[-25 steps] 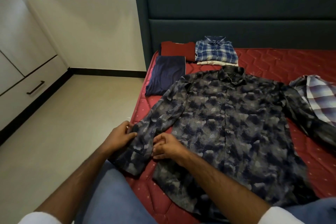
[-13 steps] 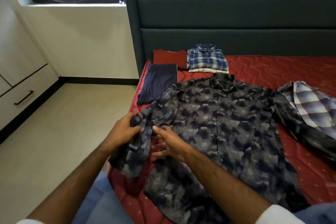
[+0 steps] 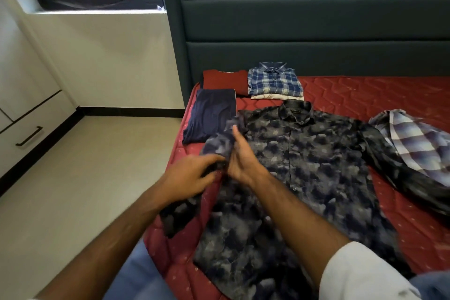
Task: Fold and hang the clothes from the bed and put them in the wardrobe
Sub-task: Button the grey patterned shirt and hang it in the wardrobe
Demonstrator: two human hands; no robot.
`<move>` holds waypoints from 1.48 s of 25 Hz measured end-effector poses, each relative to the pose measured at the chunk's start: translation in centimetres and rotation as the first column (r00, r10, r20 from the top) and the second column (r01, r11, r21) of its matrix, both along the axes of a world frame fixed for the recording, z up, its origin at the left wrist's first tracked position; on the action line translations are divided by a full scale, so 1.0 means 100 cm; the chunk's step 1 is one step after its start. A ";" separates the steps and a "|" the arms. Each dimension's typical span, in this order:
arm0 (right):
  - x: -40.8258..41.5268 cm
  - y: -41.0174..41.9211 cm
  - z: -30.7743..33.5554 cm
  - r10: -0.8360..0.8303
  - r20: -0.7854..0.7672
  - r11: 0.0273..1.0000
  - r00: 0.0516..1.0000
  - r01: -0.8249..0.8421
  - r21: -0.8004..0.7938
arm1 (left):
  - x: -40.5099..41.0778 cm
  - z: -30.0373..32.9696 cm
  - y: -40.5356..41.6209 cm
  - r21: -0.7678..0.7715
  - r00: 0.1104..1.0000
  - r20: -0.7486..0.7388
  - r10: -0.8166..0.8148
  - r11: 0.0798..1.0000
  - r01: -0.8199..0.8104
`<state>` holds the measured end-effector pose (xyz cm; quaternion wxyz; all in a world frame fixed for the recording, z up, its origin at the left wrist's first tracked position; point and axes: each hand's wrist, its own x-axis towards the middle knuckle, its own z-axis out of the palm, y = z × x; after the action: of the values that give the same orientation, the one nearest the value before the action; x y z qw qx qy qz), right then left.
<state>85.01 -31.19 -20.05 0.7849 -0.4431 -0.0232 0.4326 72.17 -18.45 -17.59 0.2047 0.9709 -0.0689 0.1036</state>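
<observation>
From where I watched, the dark patterned shirt point(image 3: 304, 173) lay spread front-up on the red mattress point(image 3: 365, 95), its collar pointing away toward the headboard point(image 3: 304, 31). My left hand point(image 3: 190, 178) had its fingers curled round the shirt's near sleeve point(image 3: 219, 146), gripping the cloth at the fold, with the cuff end hanging down below the wrist over the edge of the mattress. My right hand point(image 3: 243, 156) stood on edge just beside the left one, fingers straight and held together, pressed against the sleeve where it was doubled in toward the body of the shirt; it grasped nothing. The two hands were touching or very nearly so, with the sleeve cloth between them. Beyond the left hand lay a folded navy garment point(image 3: 211, 114), and past that a folded dark red one point(image 3: 224, 81). Beyond the right hand sat a folded blue checked shirt point(image 3: 275, 80), stacked on something pale point(image 3: 275, 97) that I could not make out. Well off to the right of the right hand lay a loose, unfolded checked shirt point(image 3: 414, 143), partly over the patterned shirt's far sleeve. Left of the left hand were the bare floor point(image 3: 85, 178) and a white drawer front point(image 3: 29, 129) with a dark handle.
</observation>
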 end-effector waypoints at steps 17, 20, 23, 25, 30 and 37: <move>0.038 -0.136 -0.070 0.176 0.014 0.799 0.984 -0.134 -0.586 | 0.138 -0.099 -0.038 -0.745 0.827 -0.516 0.221 0.360 -0.561; 0.097 -0.119 -0.069 0.123 0.153 0.773 0.981 0.002 -0.634 | 0.182 -0.098 -0.042 -0.798 0.846 -0.459 0.272 0.292 -0.527; 0.162 -0.083 -0.076 0.084 0.352 0.743 0.932 0.177 -0.646 | 0.217 -0.108 -0.034 -0.859 0.865 -0.438 0.243 0.172 -0.483; 0.204 -0.058 -0.084 0.030 0.414 0.775 0.910 0.241 -0.584 | 0.228 -0.123 -0.024 -0.894 0.886 -0.413 0.211 0.093 -0.439; 0.271 -0.022 -0.088 0.051 0.389 0.839 0.920 0.172 -0.516 | 0.230 -0.161 0.005 -0.946 0.887 -0.294 0.355 0.024 -0.323; 0.296 -0.020 -0.115 -0.408 0.394 0.812 0.824 0.525 -0.256 | 0.238 -0.163 0.008 -0.917 0.841 -0.264 0.473 0.148 -0.371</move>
<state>114.58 -33.15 -31.50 0.7603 -0.6325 0.0385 0.1428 96.00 -17.62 -33.90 0.6960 0.6281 0.2711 0.2182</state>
